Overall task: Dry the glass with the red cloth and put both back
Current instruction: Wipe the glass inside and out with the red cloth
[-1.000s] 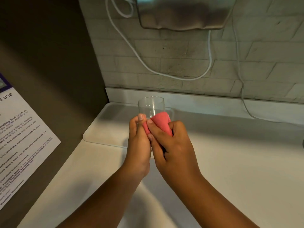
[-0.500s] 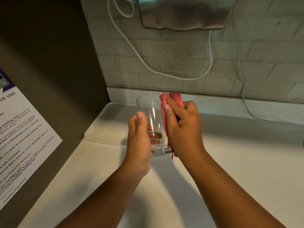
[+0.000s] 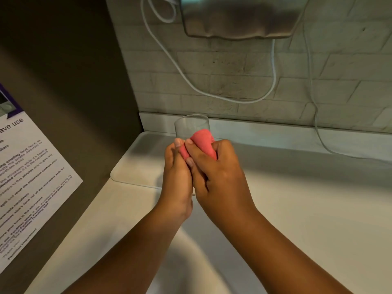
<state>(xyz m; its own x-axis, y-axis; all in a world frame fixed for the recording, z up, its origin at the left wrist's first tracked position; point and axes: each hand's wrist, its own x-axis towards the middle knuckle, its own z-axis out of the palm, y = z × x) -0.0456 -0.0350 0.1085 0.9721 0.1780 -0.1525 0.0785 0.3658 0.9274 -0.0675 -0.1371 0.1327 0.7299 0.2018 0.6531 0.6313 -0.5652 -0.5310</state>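
A printed notice (image 3: 27,177) hangs on the dark panel at the left. Over the desk (image 3: 307,209) near its back-left corner, above a white tray (image 3: 135,164), the left hand (image 3: 177,179) is wrapped around the clear glass (image 3: 191,126). The right hand (image 3: 218,177) is closed on the red cloth (image 3: 202,143), pressing it against the glass's side.

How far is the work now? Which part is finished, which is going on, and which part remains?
Done: both things are picked up. In hand: the left hand holds the glass above the counter, and the right hand presses the red cloth against its side, so drying is under way. Whether the glass is dry cannot be told. Left: finish wiping, then put the glass and cloth back, perhaps on the tray.
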